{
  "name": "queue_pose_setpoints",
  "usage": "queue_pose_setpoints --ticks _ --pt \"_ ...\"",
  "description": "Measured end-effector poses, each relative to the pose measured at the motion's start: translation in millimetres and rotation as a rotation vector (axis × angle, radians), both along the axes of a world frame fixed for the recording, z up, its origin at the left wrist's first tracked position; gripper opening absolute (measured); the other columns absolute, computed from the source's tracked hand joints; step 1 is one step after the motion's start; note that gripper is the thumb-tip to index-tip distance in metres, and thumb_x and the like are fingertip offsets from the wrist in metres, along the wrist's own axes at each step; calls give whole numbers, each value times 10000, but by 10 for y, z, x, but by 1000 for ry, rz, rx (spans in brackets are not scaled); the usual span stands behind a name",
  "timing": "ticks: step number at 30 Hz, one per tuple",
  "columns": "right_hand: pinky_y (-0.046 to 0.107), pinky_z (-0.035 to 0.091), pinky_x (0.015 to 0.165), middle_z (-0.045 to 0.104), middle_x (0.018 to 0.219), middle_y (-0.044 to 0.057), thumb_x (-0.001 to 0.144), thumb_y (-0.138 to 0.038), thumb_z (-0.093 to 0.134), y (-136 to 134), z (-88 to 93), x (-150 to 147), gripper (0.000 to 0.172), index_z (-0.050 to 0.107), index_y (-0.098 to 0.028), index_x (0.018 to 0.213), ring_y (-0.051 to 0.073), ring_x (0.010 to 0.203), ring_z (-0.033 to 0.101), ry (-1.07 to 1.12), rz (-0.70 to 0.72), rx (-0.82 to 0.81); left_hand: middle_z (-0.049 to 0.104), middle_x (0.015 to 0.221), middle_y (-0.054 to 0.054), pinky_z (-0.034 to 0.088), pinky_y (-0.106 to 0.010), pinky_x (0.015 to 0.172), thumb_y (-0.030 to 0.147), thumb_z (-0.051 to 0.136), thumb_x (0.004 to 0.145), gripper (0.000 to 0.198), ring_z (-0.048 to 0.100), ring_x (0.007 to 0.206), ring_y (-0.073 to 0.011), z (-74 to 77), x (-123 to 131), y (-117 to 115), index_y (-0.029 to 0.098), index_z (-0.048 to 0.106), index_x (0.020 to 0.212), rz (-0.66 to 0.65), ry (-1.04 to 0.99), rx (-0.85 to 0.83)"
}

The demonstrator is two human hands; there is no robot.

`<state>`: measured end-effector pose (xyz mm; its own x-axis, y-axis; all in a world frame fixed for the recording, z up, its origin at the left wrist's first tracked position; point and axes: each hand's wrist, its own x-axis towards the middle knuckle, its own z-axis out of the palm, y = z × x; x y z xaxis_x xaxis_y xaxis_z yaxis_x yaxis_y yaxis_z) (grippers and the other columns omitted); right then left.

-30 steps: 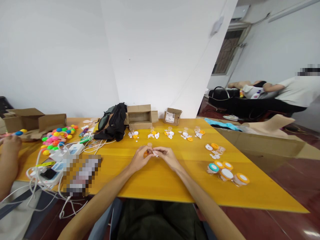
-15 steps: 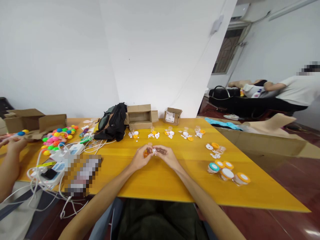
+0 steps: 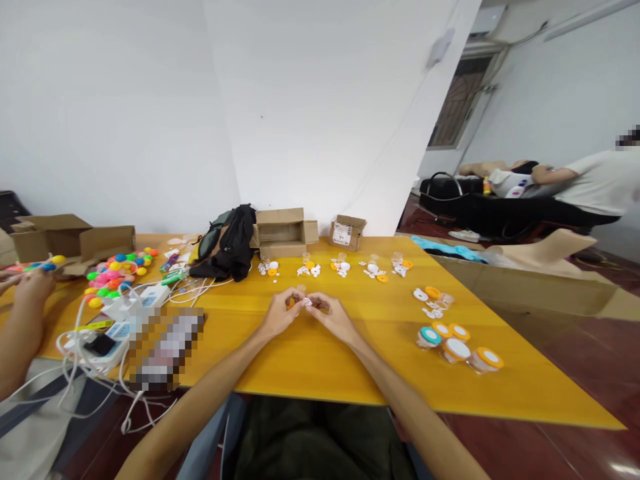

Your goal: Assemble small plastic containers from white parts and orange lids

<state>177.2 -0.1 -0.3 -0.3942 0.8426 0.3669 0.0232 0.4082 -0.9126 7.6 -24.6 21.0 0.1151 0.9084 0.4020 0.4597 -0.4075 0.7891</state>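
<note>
At the middle of the yellow table, my left hand (image 3: 284, 311) and my right hand (image 3: 331, 313) meet, fingers bent and thumbs close together. Between the fingertips of both is a small white piece with holes (image 3: 307, 303). Something orange (image 3: 291, 303) shows partly behind my left fingers; its shape is hidden. Just beyond the fingers stands a small clear cup (image 3: 301, 289), mostly covered. Further back lie several groups of white perforated pieces (image 3: 306, 271), orange rings (image 3: 382, 279) and clear cups.
On the right stand several clear jars with orange-rimmed lids (image 3: 486, 359) and one with a teal-rimmed lid (image 3: 429, 335). An open cardboard box (image 3: 281, 248) and a black backpack (image 3: 227, 248) sit against the wall. Left are power strips (image 3: 111, 343), colourful balls (image 3: 116, 275) and another person's hand (image 3: 36, 288).
The white piece has tilted between my fingertips, and my right fingers have closed in nearer to it. The view has shifted slightly. At left, the other person's hand has moved with the balls.
</note>
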Motion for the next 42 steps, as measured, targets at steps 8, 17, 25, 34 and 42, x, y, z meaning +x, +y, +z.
queue_pose_setpoints --ticks 8,17,25,34,42 --pt "366 515 822 737 871 41 766 -477 679 13 6 11 259 709 -229 834 223 841 663 13 -26 -44 698 741 5 422 -252 624 360 611 854 186 561 654 -133 -31 -17 26 192 679 808 -38 -7 42" --pt "371 522 782 723 842 53 703 -573 713 165 -75 125 376 686 -228 850 234 805 652 165 -250 -67 692 770 0 455 -256 671 271 571 856 129 574 689 -139 -9 -88 76 195 655 793 84 20 55" --pt "359 500 691 671 734 39 779 -575 630 180 -75 203 401 626 -224 973 232 699 625 95 -424 -22 667 916 -29 507 -321 828 217 677 772 118 620 873 -200 -103 -156 53 218 630 880 -50 228 61" --pt "360 469 777 677 907 105 914 -271 464 187 -153 326 243 705 -234 916 263 840 631 -542 -569 329 659 1003 -45 500 -368 921 128 685 761 204 628 991 -234 -174 -133 72 228 611 923 -123 254 67" --pt "324 488 785 682 911 87 909 -200 535 176 -184 298 177 704 -247 933 236 871 641 -780 -470 500 647 1054 -46 479 -361 953 216 710 782 248 607 1035 -235 -190 -119 80 225 611 1010 -143 246 61"
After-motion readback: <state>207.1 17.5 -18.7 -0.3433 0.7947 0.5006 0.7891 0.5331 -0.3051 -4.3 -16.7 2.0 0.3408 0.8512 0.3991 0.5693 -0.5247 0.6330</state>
